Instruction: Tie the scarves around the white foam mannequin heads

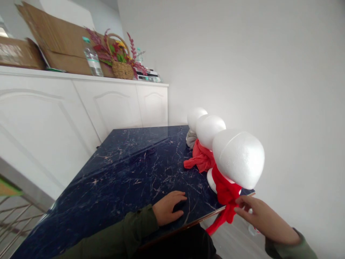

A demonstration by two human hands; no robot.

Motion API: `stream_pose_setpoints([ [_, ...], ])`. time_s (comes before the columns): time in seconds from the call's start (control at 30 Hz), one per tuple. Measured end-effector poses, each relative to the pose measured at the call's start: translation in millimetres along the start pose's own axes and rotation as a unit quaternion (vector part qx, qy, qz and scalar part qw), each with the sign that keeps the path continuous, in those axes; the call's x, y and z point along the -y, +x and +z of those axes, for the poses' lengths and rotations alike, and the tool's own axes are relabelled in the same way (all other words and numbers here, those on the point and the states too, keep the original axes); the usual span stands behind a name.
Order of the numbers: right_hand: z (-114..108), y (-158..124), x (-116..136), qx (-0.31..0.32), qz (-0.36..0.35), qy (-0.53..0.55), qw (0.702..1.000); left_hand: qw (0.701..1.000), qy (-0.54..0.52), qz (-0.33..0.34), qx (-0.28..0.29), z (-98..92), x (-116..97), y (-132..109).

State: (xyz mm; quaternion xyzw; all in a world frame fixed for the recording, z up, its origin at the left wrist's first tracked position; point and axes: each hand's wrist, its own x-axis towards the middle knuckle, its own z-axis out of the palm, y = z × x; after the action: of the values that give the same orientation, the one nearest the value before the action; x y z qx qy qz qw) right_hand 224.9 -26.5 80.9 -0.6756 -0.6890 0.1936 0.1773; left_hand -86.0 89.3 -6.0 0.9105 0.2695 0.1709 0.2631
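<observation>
Three white foam head forms stand in a row along the right edge of a dark blue marble table (129,169). The nearest foam head (238,160) wears a bright red scarf (225,194), whose end hangs past the table edge. My right hand (262,219) is at that scarf, its fingertips pinching the cloth. The middle foam head (210,130) has a paler red scarf (199,158), and the far foam head (196,118) has a grey cloth (191,139). My left hand (169,208) rests on the marble, holding nothing.
White cabinets (107,104) stand behind the table, topped by a wicker basket of artificial flowers (122,70), a plastic water bottle (93,57) and flattened cardboard (61,46). A metal railing (18,223) shows at the lower left. A white wall rises on the right.
</observation>
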Motion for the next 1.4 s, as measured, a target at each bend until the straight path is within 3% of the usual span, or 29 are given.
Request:
stream_pose_setpoints([
  [0.1, 28, 29, 64, 0.036, -0.155, 0.070, 0.985, 0.999, 0.039, -0.003, -0.026, -12.7, 26, -8],
  [0.2, 89, 96, 119, 0.009, -0.276, 0.123, 0.953, 0.990, 0.097, -0.046, -0.093, -27.3, 54, -12],
  [0.27, 134, 143, 146, -0.027, -0.312, 0.143, 0.939, 0.981, 0.113, -0.077, -0.136, -36.6, 68, -15],
  [0.33, 169, 180, 164, -0.022, -0.324, 0.137, 0.936, 0.975, 0.112, -0.103, -0.162, -44.4, 76, -18],
  [0.43, 195, 209, 175, 0.000, -0.310, 0.132, 0.942, 0.973, 0.100, -0.124, -0.169, -51.5, 80, -22],
  [0.73, 200, 217, 161, 0.041, -0.282, 0.178, 0.942, 0.974, 0.107, -0.132, -0.153, -54.8, 87, -27],
  [1.4, 198, 217, 162, 0.046, -0.290, 0.166, 0.941, 0.978, 0.099, -0.135, -0.128, -58.7, 86, -26],
])
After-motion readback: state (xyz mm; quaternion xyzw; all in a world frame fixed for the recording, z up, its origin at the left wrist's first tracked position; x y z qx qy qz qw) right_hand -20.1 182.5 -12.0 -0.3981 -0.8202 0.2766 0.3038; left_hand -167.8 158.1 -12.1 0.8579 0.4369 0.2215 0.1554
